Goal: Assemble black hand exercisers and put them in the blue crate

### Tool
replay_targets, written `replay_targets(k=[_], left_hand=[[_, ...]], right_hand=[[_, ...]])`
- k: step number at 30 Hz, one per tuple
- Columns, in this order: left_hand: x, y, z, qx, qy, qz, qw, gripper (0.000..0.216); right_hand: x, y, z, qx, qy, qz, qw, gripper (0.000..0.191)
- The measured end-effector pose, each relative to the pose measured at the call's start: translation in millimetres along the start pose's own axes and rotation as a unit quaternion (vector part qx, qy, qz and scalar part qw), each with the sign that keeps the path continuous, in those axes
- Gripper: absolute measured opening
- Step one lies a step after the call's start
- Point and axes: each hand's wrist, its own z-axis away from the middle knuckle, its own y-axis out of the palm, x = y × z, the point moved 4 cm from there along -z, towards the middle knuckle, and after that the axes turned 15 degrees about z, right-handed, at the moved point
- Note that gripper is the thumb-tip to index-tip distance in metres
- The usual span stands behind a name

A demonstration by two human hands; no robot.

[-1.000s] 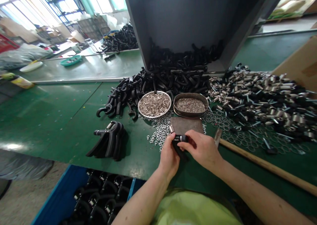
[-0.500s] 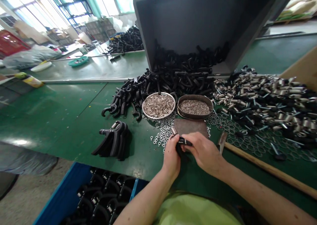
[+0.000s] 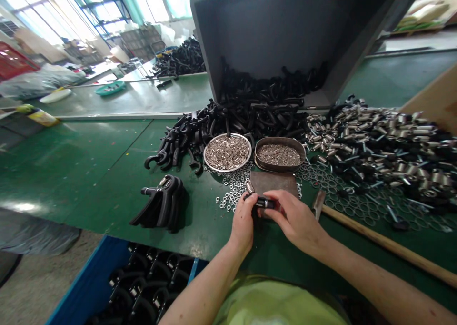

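Observation:
My left hand is closed around a black hand grip exerciser, held just above the near edge of a flat metal plate. From its upper end a coil spring sticks out past my left thumb. The fingers of my right hand pinch the black end at the right. Both palms hide the lower part of the grip. Small metal rings lie scattered left of the plate. To the right rests a hammer with a wooden handle, its head near my right hand.
Behind the plate stand a round dish of metal pins and an oval tin of tiny parts. Black handles spill from a grey bin. Springs heap at right. Assembled grips stand left, above a blue crate.
The black piece in my hands has turned a little and looks more level. My right fingers have shifted slightly on its end. The view has moved slightly.

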Motion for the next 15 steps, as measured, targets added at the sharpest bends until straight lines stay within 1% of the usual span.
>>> replay_targets(k=[1,2,3,5,6,7,8,9,10,11,12,13,14,15], left_hand=[[-1.2,2.0,0.4,0.026,0.004,-0.023,0.999,0.019],[-2.9,3.7,1.4,0.044,0.018,-0.054,0.997,0.019],[-5.4,4.6,2.7,0.047,0.043,-0.092,0.994,0.020],[-12.1,4.7,6.1,0.017,0.119,-0.179,0.976,0.027],[-14.8,4.8,7.7,0.004,0.154,-0.221,0.963,0.034],[-16.2,5.0,8.5,-0.002,0.175,-0.259,0.950,0.043],[-16.3,4.8,8.0,-0.001,0.179,-0.295,0.939,0.050],[-15.2,4.0,6.3,0.006,0.169,-0.329,0.929,0.055],[-13.8,2.5,3.5,0.014,0.152,-0.362,0.919,0.058],[-12.4,0.6,0.2,0.021,0.136,-0.394,0.909,0.058],[-11.4,-1.0,-3.4,0.031,0.125,-0.427,0.895,0.057],[-10.4,-1.9,-6.8,0.045,0.122,-0.464,0.876,0.056],[-9.4,-1.6,-9.8,0.064,0.127,-0.502,0.853,0.056],[-8.2,-0.1,-12.0,0.088,0.139,-0.539,0.826,0.056]], right_hand=[[-1.1,3.1,-0.5,0.004,0.023,-0.058,0.998,0.022],[-3.5,8.7,-0.9,0.024,0.062,-0.138,0.988,0.021],[-6.3,15.9,-0.8,0.048,0.109,-0.226,0.967,0.023],[-10.8,29.1,-0.1,0.076,0.189,-0.375,0.904,0.028],[-12.7,33.5,-0.2,0.082,0.213,-0.418,0.879,0.029],[-14.8,35.9,-0.8,0.090,0.228,-0.434,0.867,0.029],[-17.0,36.8,-2.3,0.108,0.235,-0.421,0.869,0.028],[-19.3,35.9,-5.0,0.137,0.234,-0.380,0.884,0.027],[-21.7,33.2,-9.5,0.167,0.221,-0.312,0.909,0.026],[-23.8,28.5,-16.6,0.185,0.195,-0.221,0.937,0.026],[-25.1,22.4,-26.5,0.180,0.158,-0.121,0.963,0.025],[-24.3,15.8,-39.3,0.154,0.110,-0.024,0.982,0.023],[-20.8,10.2,-53.9,0.112,0.050,0.060,0.991,0.019],[-14.8,7.0,-69.4,0.063,-0.015,0.128,0.990,0.015]])
